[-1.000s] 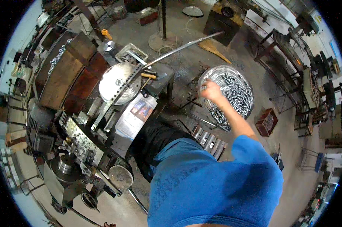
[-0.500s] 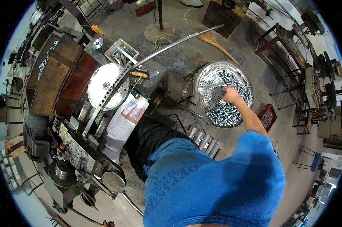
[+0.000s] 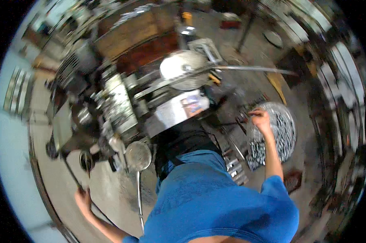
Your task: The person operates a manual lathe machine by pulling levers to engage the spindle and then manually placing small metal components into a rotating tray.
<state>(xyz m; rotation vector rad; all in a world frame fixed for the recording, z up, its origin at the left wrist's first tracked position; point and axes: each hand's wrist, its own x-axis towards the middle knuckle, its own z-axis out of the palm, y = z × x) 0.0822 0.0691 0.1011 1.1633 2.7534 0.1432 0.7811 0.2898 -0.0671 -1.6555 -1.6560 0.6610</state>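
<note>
My left hand (image 3: 83, 198) is closed around a long dark lever (image 3: 70, 172) at the lower left, which slopes up to the machine (image 3: 83, 115). Over the left side of a round perforated metal tray (image 3: 274, 108), my right hand (image 3: 260, 120) is raised with its fingers drawn together. Blur hides what, if anything, they pinch. Many small shiny metal parts (image 3: 278, 143) lie heaped in the tray, below and to the right of that hand.
A printed sheet (image 3: 177, 111) covers the bench in front of me. Behind it lies a pale round disc (image 3: 177, 62), crossed by a long metal bar (image 3: 251, 69) that juts right. Metal cylinders (image 3: 236, 170) and a reddish box (image 3: 293, 179) are near the tray.
My view has swung left, blurring the picture. The right hand has moved off the heap of parts to the tray's left side. The left hand, barely visible before, now shows on the lever.
</note>
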